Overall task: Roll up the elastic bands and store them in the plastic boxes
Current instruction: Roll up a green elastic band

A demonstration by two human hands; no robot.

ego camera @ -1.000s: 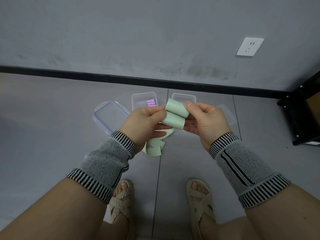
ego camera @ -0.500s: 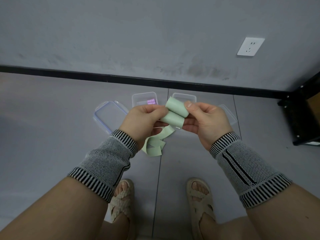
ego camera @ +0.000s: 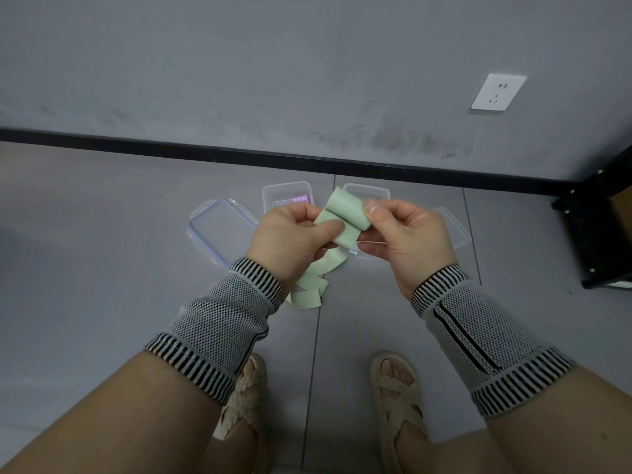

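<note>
Two hands worked one pale green elastic band [ego camera: 343, 222] at the centre of the frame, above the floor [ego camera: 102, 268]. The left hand [ego camera: 290, 234] pinched the band's near edge between thumb and curled fingers; the right hand [ego camera: 407, 234] pinched the far end of the roll, thumb on top. The rolled part showed as two stacked turns; the loose tail [ego camera: 313, 285] hung down below the left hand and lay in folds toward the floor.

Behind the hands, two clear plastic boxes stood open on the floor: one [ego camera: 287, 196] held something purple, the other [ego camera: 367, 193] was partly hidden by the roll. A blue-rimmed lid [ego camera: 219, 230] lay at centre left, and another lid [ego camera: 455, 230] showed past the right hand.

Judgement: the rolling step was in hand, roughly half the band wound. The next move called for feeding the tail upward under light tension while both hands turned the roll, keeping the edges aligned so it would not telescope. Boxing was not yet due.
</note>
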